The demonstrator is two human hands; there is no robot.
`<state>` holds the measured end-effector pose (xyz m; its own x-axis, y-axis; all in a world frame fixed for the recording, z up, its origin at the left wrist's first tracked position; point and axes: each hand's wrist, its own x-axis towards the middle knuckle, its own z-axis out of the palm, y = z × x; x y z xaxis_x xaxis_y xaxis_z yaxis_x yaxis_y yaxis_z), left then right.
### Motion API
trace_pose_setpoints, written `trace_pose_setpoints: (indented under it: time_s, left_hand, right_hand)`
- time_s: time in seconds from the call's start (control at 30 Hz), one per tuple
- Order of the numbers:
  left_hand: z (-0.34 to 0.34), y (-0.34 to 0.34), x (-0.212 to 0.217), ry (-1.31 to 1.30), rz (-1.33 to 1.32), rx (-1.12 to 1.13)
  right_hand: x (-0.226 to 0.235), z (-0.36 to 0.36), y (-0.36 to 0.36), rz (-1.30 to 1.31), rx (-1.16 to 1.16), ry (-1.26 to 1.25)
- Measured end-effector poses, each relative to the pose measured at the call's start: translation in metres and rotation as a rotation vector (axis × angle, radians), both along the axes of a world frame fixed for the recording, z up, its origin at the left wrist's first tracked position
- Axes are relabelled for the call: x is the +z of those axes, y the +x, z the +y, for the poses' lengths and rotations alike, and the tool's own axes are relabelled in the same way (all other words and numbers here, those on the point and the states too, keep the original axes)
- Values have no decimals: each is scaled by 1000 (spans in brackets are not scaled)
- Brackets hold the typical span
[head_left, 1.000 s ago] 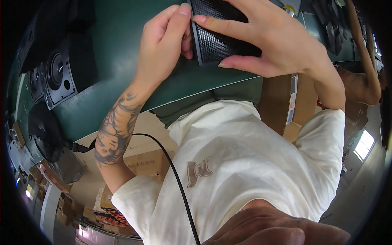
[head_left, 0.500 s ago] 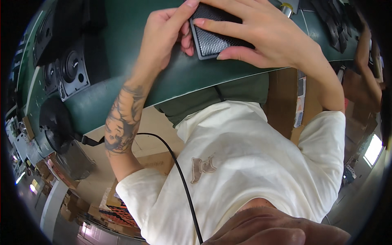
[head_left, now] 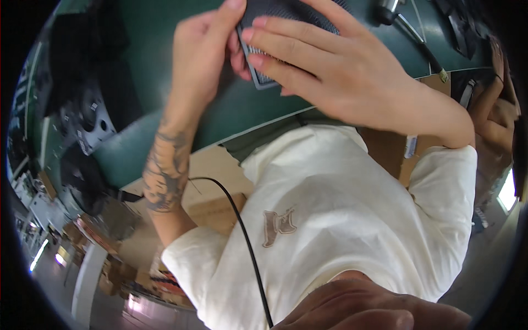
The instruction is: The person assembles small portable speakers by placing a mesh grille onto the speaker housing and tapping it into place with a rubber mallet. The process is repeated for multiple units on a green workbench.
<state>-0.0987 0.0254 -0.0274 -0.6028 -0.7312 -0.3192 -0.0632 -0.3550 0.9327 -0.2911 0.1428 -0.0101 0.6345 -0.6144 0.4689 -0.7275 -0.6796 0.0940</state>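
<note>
At the top of the view, a black mesh speaker grille (head_left: 280, 10) with a grey rim is tilted over the green table (head_left: 151, 71). My left hand (head_left: 198, 55) grips its left edge, thumb up by the far corner and the other fingers curled at the rim. Across the mesh lies my right hand (head_left: 352, 71), fingers stretched out side by side and pressing flat. Its thumb is mostly hidden under the palm. The far end of the grille runs out of the picture.
Black speaker boxes (head_left: 96, 118) stand on the table at left, blurred. A metal tool with a dark handle (head_left: 415, 36) and black curved parts (head_left: 459, 27) lie at upper right. Another person's arms (head_left: 492, 107) show at far right. A black cable (head_left: 239, 220) hangs before my shirt.
My right hand's fingers, spread with the thumb on the near edge before, are now closer together and further left across the mesh. The view has shifted, bringing more of the metal tool into sight.
</note>
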Motion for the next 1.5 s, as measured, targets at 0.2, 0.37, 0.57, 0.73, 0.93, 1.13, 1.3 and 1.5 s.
trace_pose_setpoints:
  time_s: [0.2,0.37,0.57,0.73,0.93,1.13,1.3,1.5]
  left_hand:
    - [-1,-5,-23,-639,-130,204]
    - [-12,-13,-21,-346,134,83]
    - [-12,-20,-4,-253,-18,-122]
    - [-12,-6,-5,-599,237,88]
    - [-15,0,-3,-1021,-18,60]
    - [-11,-2,-8,-816,175,135]
    - [1,-16,3,-530,308,246]
    - [0,-11,2,-572,267,195]
  right_hand:
    - [37,10,-72,-1,-134,313]
    - [3,31,-75,-1132,-398,394]
    - [-32,-1,-38,-1602,-201,632]
    - [-3,-1,-42,-1029,-226,522]
    - [-31,0,-34,-1339,-121,544]
    - [-25,-28,-27,-1575,-131,583]
    - [-22,-41,-7,-1766,-28,671]
    - [5,-31,-8,-1879,-60,784]
